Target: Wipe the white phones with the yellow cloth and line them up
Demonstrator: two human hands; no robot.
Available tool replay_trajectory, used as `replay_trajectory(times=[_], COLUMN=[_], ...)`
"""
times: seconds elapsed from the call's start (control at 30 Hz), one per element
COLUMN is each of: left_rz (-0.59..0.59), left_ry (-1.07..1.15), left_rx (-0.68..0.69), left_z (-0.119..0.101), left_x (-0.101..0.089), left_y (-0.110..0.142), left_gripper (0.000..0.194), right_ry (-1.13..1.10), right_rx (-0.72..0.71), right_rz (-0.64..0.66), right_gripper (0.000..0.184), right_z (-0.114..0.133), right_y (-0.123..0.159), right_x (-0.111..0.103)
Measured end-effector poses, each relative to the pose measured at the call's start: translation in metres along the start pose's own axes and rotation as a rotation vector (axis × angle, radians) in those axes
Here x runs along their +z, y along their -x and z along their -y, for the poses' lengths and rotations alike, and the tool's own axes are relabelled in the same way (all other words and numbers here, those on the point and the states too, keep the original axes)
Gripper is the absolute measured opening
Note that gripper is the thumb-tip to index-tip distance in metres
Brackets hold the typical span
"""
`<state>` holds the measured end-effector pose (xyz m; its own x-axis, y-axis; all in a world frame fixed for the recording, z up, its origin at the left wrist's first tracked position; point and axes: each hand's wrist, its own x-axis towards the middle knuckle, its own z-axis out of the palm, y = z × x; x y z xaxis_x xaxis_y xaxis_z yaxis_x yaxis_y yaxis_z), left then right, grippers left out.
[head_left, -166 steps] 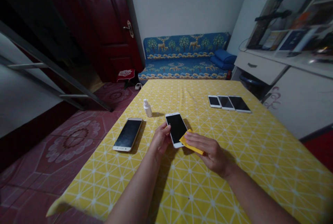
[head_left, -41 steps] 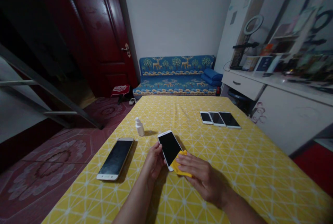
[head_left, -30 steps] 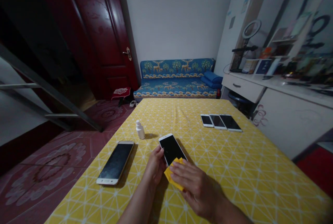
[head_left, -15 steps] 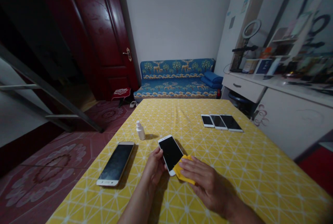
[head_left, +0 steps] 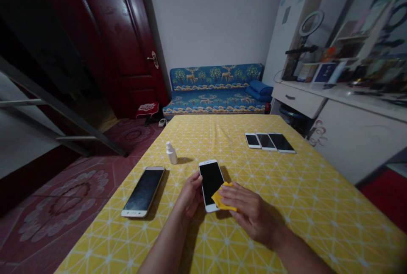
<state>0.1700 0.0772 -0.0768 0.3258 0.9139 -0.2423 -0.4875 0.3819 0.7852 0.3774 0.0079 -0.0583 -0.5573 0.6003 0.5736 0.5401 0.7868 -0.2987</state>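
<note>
My left hand [head_left: 191, 193] grips a white smartphone [head_left: 210, 179] by its left edge, thumb on the rim near the dark screen. In my right hand [head_left: 249, 208] is a folded yellow cloth [head_left: 224, 199], pressed against the lower right part of that screen. My fingers lie over the cloth and hide part of it. Left of my hands, a larger gold-and-white smartphone [head_left: 144, 191] lies face up. Beyond it stands a small white bottle [head_left: 171, 154].
A yellow patterned cloth covers the table [head_left: 311, 206]. Toward its far right, three smartphones [head_left: 270, 142] lie side by side. Behind stands a blue sofa [head_left: 213, 93]; a white dresser [head_left: 356, 134] is on the right and a metal ladder [head_left: 76, 117] on the left.
The smartphone in my left hand has turned more upright in view. My right hand and the cloth have shifted slightly up over its lower right part. The whole view has tilted a little.
</note>
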Motion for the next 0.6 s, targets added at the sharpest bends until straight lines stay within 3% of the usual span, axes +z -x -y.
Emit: replay_trajectory(times=[0.4, 0.6], left_rz=[0.061, 0.067], left_ry=[-0.022, -0.069], left_rx=[0.001, 0.011], left_z=[0.005, 0.007], left_x=[0.01, 0.01], left_y=[0.003, 0.004], left_gripper=[0.042, 0.042], right_ry=[-0.048, -0.006], right_rx=[0.166, 0.197], right_rz=[-0.078, -0.056], right_gripper=[0.049, 0.048], right_z=[-0.014, -0.019], right_y=[0.002, 0.0], right_x=[0.015, 0.021])
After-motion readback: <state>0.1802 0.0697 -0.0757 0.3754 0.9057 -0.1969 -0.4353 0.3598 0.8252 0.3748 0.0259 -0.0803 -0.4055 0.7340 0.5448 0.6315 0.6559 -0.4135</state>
